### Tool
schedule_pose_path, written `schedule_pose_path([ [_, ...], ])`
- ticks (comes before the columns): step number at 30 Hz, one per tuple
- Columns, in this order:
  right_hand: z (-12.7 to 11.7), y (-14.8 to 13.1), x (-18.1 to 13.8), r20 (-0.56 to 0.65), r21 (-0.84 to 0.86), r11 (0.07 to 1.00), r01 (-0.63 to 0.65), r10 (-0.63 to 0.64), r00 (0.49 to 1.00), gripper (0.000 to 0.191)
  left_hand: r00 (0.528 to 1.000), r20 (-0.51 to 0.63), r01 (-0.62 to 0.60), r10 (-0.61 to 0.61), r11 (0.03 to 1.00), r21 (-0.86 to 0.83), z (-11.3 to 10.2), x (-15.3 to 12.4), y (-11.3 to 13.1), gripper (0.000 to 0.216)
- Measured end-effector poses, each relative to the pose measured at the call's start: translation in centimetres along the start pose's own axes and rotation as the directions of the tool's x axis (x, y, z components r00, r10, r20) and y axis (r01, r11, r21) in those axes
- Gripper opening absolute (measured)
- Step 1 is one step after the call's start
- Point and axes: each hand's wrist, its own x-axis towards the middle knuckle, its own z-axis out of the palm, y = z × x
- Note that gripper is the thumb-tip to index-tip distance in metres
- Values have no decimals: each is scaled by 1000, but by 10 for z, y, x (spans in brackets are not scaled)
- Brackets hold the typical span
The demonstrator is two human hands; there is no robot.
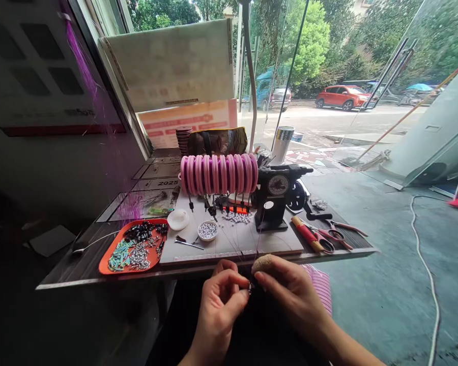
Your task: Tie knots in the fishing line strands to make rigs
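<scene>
My left hand (224, 300) is closed in a pinch, with a small shiny metal piece (251, 287) at its fingertips; its exact kind is too small to tell. Close beside it, my right hand (286, 284) pinches a fine line (258, 243), and its index finger wears a tan fingertip cover (262, 263). Several thin lines run from my fingers up to a row of pink spools (219, 174) on a black hand-cranked winder (274, 195). Small black clips (212, 211) hang below the spools.
An orange tray (106, 265) holds black, green and silver small parts. A white cup of beads (207, 231) stands on the board beside a lid (178, 220) and tweezers (190, 244). Scissors (326, 240) and pliers (349, 227) lie at the right. A cable (423, 254) crosses the floor.
</scene>
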Motion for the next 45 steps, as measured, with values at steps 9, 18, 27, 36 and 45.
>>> schedule_pose_path([
  [9, -3, -2, 6, 74, -86, 995, 43, -37, 997, 12, 999, -11, 34, -34, 999, 7, -1, 0, -2, 18],
  [18, -4, -3, 5, 133, -122, 988, 94, -78, 988, 12, 1000, 5, 18, -18, 1000, -4, -1, 1, -2, 18],
  [27, -5, -5, 4, 127, -157, 980, 119, -99, 987, 13, 1000, 14, 23, -23, 1000, 17, -2, 1, -4, 19],
  [36, -4, -9, 6, 175, -181, 978, 103, -71, 982, 13, 1000, 30, 8, -8, 1000, -4, -3, -1, -4, 17],
  [45, -2, -9, 5, 171, -153, 985, 76, -49, 984, 14, 981, 63, 190, -181, 965, -180, -2, 0, -8, 21],
])
